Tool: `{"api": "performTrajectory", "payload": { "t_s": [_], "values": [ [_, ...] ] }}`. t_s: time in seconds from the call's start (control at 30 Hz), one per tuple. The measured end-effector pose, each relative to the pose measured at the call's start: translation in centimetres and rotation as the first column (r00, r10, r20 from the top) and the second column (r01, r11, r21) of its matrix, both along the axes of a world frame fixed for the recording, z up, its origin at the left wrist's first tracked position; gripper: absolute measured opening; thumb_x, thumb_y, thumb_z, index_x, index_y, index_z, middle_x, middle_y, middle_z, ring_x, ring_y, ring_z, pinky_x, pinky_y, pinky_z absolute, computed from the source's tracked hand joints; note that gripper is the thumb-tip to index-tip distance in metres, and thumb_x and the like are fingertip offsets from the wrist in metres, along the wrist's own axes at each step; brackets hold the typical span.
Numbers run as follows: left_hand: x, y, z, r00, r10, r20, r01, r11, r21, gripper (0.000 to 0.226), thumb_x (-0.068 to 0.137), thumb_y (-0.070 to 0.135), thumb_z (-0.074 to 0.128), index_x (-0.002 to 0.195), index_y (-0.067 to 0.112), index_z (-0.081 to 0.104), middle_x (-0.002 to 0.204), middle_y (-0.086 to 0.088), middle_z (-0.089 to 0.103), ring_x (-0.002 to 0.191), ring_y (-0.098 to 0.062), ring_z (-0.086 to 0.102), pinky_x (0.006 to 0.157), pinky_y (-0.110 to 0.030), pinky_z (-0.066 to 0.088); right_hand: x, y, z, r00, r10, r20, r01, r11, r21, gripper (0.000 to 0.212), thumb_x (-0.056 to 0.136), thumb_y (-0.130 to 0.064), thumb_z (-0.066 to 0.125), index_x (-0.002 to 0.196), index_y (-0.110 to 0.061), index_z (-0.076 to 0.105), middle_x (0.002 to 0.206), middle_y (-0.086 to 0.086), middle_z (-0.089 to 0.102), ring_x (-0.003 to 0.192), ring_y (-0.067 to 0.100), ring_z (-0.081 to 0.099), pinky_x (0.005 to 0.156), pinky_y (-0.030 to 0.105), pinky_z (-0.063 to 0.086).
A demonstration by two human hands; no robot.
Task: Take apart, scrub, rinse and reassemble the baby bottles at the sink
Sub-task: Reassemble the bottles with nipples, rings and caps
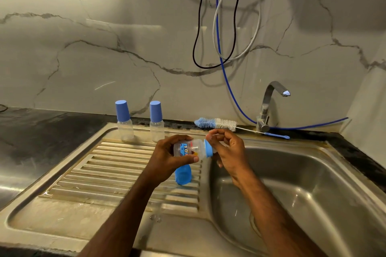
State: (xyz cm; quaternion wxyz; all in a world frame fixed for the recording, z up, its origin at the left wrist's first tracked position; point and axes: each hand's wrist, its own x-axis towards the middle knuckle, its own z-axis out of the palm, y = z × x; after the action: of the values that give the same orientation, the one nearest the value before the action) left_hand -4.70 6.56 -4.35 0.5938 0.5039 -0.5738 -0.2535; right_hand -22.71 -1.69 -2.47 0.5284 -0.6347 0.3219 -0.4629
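The left hand [167, 157] grips a small clear baby bottle [191, 149], with fingers curled over its base and the thumb under its side. The bottle lies almost horizontal above the border between the drainboard and the sink basin. On its side there is a printed picture of a blue vehicle with some orange and red marks; the letters above it are too small to read. The right hand [226, 148] pinches the nipple end just beyond the bottle's blue screw collar [208, 148], with fingertips curled around it; the nipple itself is hidden by the fingers.

Just under the left hand, a blue cap [183, 175] lies on the ribbed steel drainboard [117, 173]. At the back of the drainboard two more clear baby bottles stand upright, each closed with a tall blue cap: one on the left [124, 120] and one on the right [156, 121], near each other but apart. No writing can be seen on them.

A bottle brush [217, 124] with blue and white bristles and a thin blue handle lies on the back rim of the sink, behind the hands. The steel faucet [269, 102] stands at the rim behind the sink basin [302, 183]. A blue hose [227, 81], a black cable [198, 33] and a grey cable [258, 27] hang on the marble wall. A dark counter [41, 127] surrounds the sink.
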Motion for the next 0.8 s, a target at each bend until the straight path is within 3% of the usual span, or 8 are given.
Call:
{"api": "performTrajectory", "payload": {
  "t_s": [0.1,0.2,0.3,0.4,0.5,0.6,0.67,0.8],
  "values": [
    [0.4,0.1,0.2,0.998,-0.014,-0.068,0.014,1.0,-0.003,0.052,0.069,0.017,0.087,0.117,0.012,0.068,0.103,-0.002,0.073,0.096,-0.024,0.073,0.076,-0.032,0.061,-1.0,-0.3,-0.3,0.961,0.245,0.128,-0.257,0.962,0.09,0.029,0.081,-0.021,0.079,0.11,-0.018,0.072,0.111,0.014,0.069,0.08,0.022,0.069,0.056,0.031,0.054],
    [0.7,0.3,0.1,0.995,-0.052,-0.083,0.054,0.998,0.015,0.05,0.07,0.015,0.086,0.116,0.013,0.068,0.105,-0.001,0.073,0.098,-0.025,0.073,0.078,-0.033,0.061,-1.5,-0.7,-0.6,0.942,0.322,0.093,-0.33,0.941,0.079,0.041,0.078,-0.001,0.08,0.114,-0.02,0.073,0.119,0.009,0.068,0.096,0.027,0.071,0.073,0.037,0.06],
    [0.6,0.2,0.1,0.998,-0.05,-0.05,0.051,0.998,0.021,0.053,0.067,0.02,0.088,0.116,0.017,0.069,0.106,0.001,0.072,0.1,-0.027,0.072,0.081,-0.037,0.062,-0.9,-0.2,-0.4,0.974,0.226,0.025,-0.227,0.971,0.081,0.033,0.083,-0.033,0.077,0.106,-0.01,0.071,0.095,0.015,0.072,0.067,0.021,0.066,0.059,0.031,0.057],
    [0.5,-0.2,0.0,1.0,-0.013,0.014,0.013,1.0,-0.016,0.061,0.064,0.036,0.094,0.118,0.022,0.069,0.109,0.002,0.071,0.101,-0.026,0.071,0.082,-0.04,0.062,0.4,0.4,-0.4,0.979,-0.046,-0.2,0.047,0.999,0.0,0.066,0.084,-0.067,0.058,0.086,-0.002,0.066,0.063,0.007,0.064,0.047,0.012,0.056,0.043,0.023,0.044],
    [0.1,-0.2,0.0,0.997,0.023,0.07,-0.022,1.0,-0.015,0.052,0.069,0.036,0.091,0.114,0.02,0.07,0.102,0.002,0.072,0.094,-0.024,0.072,0.077,-0.036,0.062,0.8,0.5,-0.5,0.975,-0.097,-0.202,0.093,0.995,-0.033,0.072,0.078,-0.077,0.05,0.091,-0.009,0.067,0.072,0.008,0.068,0.052,0.011,0.06,0.046,0.022,0.044],
    [0.1,-0.2,0.3,0.999,0.029,-0.017,-0.029,0.999,0.031,0.038,0.076,0.034,0.085,0.107,0.017,0.073,0.096,-0.003,0.074,0.088,-0.023,0.073,0.074,-0.033,0.061,0.2,-0.1,-0.7,0.975,0.202,0.091,-0.212,0.97,0.118,0.045,0.082,-0.044,0.073,0.121,-0.025,0.064,0.112,0.011,0.068,0.081,0.019,0.069,0.061,0.031,0.053],
    [0.7,0.0,0.4,0.993,0.017,-0.118,-0.009,0.998,0.066,0.036,0.076,0.042,0.085,0.102,0.018,0.076,0.095,-0.008,0.074,0.088,-0.022,0.072,0.074,-0.033,0.059,-0.2,-0.4,-1.0,0.937,0.323,0.131,-0.334,0.94,0.07,0.049,0.079,-0.018,0.08,0.125,-0.024,0.065,0.119,0.01,0.068,0.093,0.024,0.068,0.067,0.033,0.055],
    [1.5,0.1,0.4,0.986,-0.061,-0.154,0.081,0.988,0.129,0.043,0.073,0.049,0.079,0.102,0.018,0.077,0.098,-0.014,0.073,0.09,-0.025,0.069,0.079,-0.034,0.058,-0.2,-0.4,-0.8,0.956,0.291,0.048,-0.291,0.957,-0.01,0.04,0.078,-0.022,0.081,0.117,-0.019,0.071,0.11,0.009,0.07,0.095,0.025,0.064,0.071,0.033,0.056]
  ]
}}
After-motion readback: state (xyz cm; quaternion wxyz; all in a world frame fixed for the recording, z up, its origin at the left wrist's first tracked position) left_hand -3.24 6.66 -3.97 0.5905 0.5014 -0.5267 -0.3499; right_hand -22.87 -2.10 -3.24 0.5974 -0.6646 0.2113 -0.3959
